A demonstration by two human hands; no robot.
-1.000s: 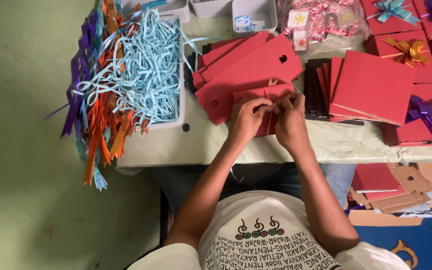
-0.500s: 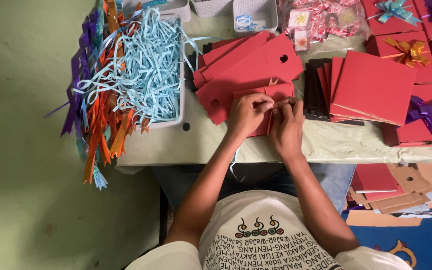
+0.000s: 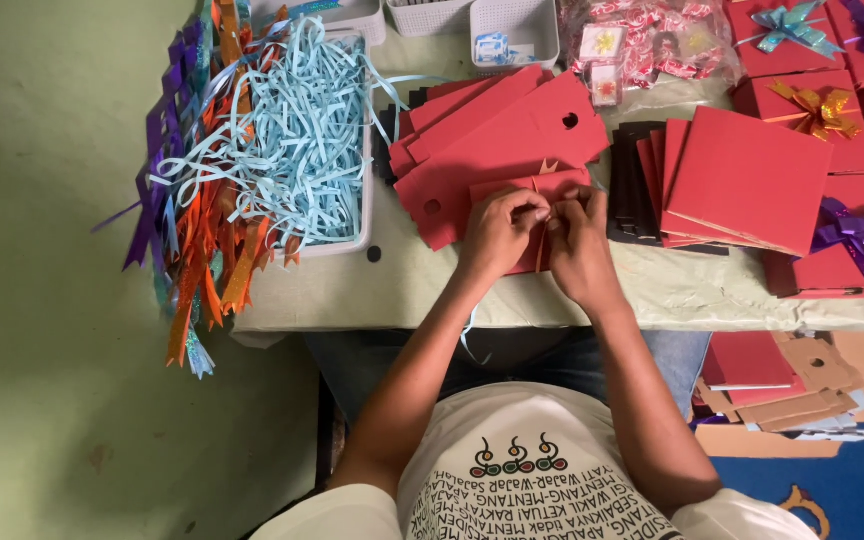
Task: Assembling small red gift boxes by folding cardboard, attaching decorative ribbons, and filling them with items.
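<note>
Hands, left (image 3: 497,232) and right (image 3: 580,240), pinch together on an orange ribbon (image 3: 544,212) over the red box (image 3: 537,190); steady, even tension would keep it neat.

Pale table (image 3: 402,290), red cards (image 3: 492,130), ribbon tray (image 3: 364,215)

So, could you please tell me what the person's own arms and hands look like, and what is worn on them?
Both forearms are bare, with no gloves on the left hand or the right hand. No watch or bracelet shows. Short white sleeves of a white T-shirt with dark print cover only the shoulders.
</note>
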